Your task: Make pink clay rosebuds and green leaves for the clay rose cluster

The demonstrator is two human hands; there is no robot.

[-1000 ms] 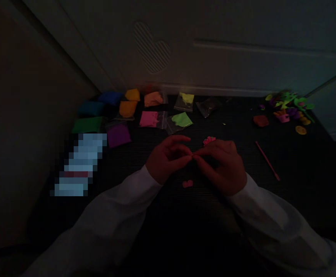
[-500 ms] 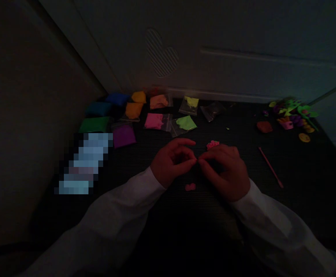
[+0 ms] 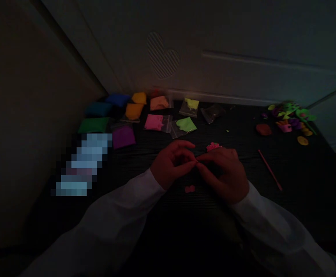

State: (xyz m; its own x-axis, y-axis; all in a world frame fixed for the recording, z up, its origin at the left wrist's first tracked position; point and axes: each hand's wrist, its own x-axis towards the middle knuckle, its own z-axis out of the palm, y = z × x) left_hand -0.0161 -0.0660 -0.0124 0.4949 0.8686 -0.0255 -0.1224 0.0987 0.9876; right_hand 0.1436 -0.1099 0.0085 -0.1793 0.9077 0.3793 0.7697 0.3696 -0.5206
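Note:
In dim light, my left hand and my right hand meet fingertip to fingertip above the dark table. Both are closed in a pinch, thumbs against index fingers. Whatever lies between the fingertips is too small and dark to make out. Just below them on the table are small flattened pink clay pieces, side by side. Beyond my right hand sits a pink clay flower cluster with bits of green, partly covered by the fingers. A thin pink modelling stick lies to the right.
Bags of coloured clay line the back, among them a pink bag, a green bag and a purple bag. A blurred-out bright rectangle lies left. Clay flowers and a reddish-brown lump stand right. A white panel rises behind.
My right fingertips have moved slightly left and now touch the left ones. The whole view has shifted a little; the things on the table stay in place.

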